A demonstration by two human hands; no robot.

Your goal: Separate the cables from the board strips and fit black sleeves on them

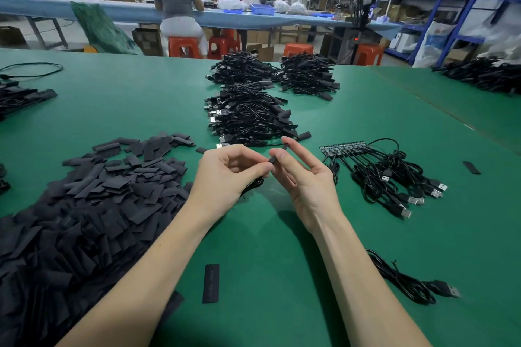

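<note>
While both hands work mid-air, biggest thing first: green table [267, 262], wide, covered in stock. Huge heap of flat black sleeves [93, 205] at left, running toward the near edge. Finished cable piles [248, 118] stacked beyond the hands, more piles further back. Board strip [345, 147] to the right with cables [394, 180] attached, USB plugs fanned toward the near right. One loose cable [408, 282] at near right, one stray sleeve [211, 283] lying flat between the forearms, another [471, 167] at far right.

Left hand [225, 175]: fingers curled, pinching a small black piece [272, 160] at the fingertips, thin cable [253, 184] hanging under the palm. Right hand [304, 175]: thumb touches the same piece, index and other fingers extended; whether it truly pinches, cannot tell. Looks like sleeve being fed onto the cable end, but too small to confirm.

Risks, judged: sleeve is flat, so its mouth may stay closed and the cable end jams. Light pinch, piece could slip and drop into the heap. Dangling cable may snag the left fingers.
</note>
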